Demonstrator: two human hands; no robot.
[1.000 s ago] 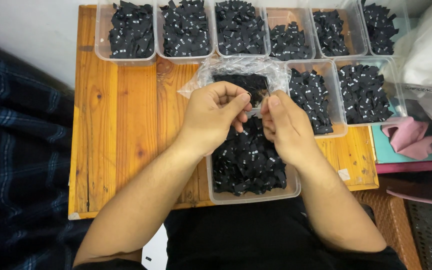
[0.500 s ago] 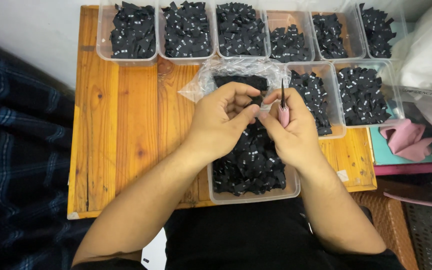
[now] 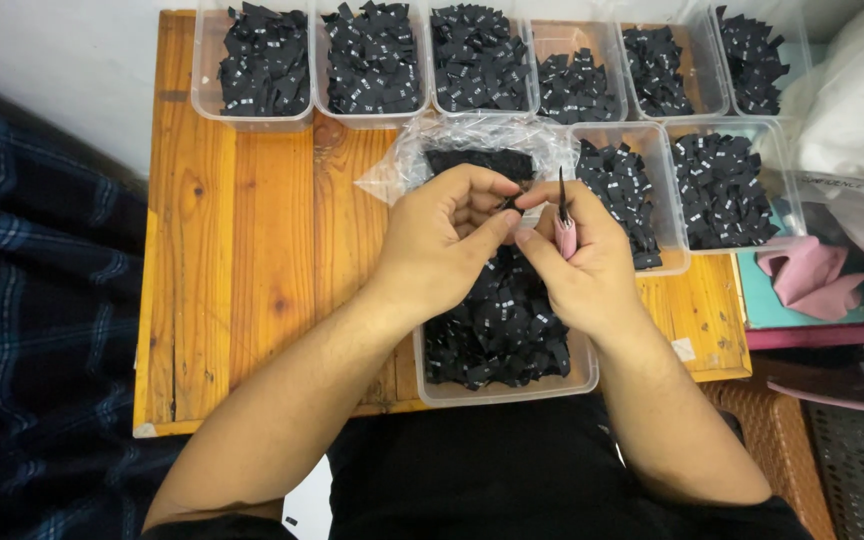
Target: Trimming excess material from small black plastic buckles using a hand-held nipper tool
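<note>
My left hand (image 3: 444, 243) pinches a small black fabric label (image 3: 510, 203) between thumb and fingers. My right hand (image 3: 585, 262) grips small pink-handled snips (image 3: 563, 222), dark blades pointing up beside the label. Both hands hover over a clear plastic tub (image 3: 505, 392) full of black labels (image 3: 500, 330) at the near edge of the wooden table (image 3: 242, 260). Just beyond the hands lies a crumpled clear plastic bag (image 3: 472, 140) holding more black labels.
A row of several clear tubs of black labels (image 3: 255, 68) lines the table's far edge; two more (image 3: 727, 190) sit at right. White bags (image 3: 852, 110), pink cloth (image 3: 812, 280) and a teal book lie off the right edge. Dark plaid fabric (image 3: 32, 300) is at left.
The hands have drawn together and risen slightly. The pink-handled snips, hidden a second ago, now stand upright in my right hand against the label held by my left.
</note>
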